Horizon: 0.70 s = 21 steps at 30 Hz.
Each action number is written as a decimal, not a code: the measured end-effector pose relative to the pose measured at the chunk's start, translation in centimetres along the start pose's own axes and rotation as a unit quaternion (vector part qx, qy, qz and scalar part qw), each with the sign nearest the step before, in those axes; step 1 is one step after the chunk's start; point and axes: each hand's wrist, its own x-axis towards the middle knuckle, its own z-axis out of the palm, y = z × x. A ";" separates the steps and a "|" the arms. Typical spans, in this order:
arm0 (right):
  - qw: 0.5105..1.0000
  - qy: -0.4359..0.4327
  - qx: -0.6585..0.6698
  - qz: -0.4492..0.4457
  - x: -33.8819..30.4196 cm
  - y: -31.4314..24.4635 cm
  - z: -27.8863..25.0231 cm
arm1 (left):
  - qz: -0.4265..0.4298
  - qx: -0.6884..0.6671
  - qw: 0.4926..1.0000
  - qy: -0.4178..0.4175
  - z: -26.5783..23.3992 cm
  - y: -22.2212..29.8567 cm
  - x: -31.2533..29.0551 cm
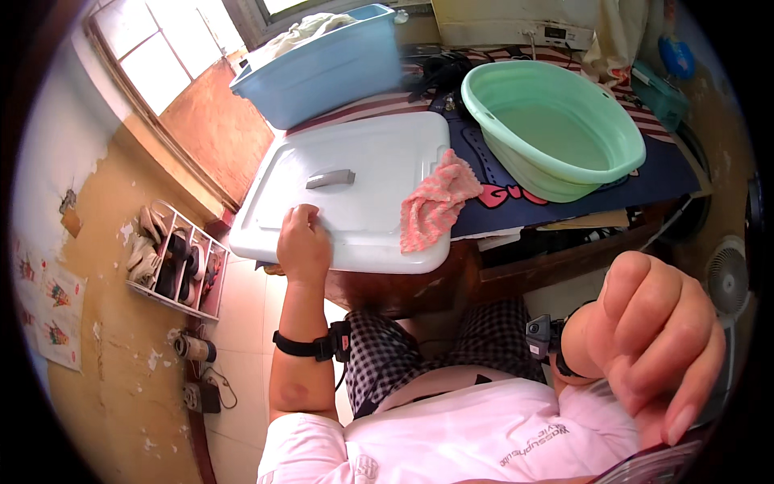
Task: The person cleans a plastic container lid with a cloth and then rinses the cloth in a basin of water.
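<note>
My left hand (304, 246) rests at the front of a white plastic lid (367, 153), fingers curled in. What it may hold is hidden. A grey handle (330, 179) sits on the lid just beyond my knuckles. Draped over the lid's right front corner is a pink and white checked cloth (437, 200). My right hand (657, 343) is raised at the lower right, close to the camera and apart from the table things. Its fingers are loosely bent and hang down, with nothing visible in them; the palm is hidden.
A green basin (556, 173) holding clear liquid stands at the right on a dark patterned mat (673, 165). Behind the lid is a blue tub (322, 85) with pale cloth. Below left, a white rack (193, 302) carries shoes. A fan (727, 278) stands at far right.
</note>
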 end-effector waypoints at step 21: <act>0.934 -0.105 -0.285 0.190 -3.3 11.6 0.5 | 0.005 0.002 1.000 0.015 -0.2 -0.3 0.0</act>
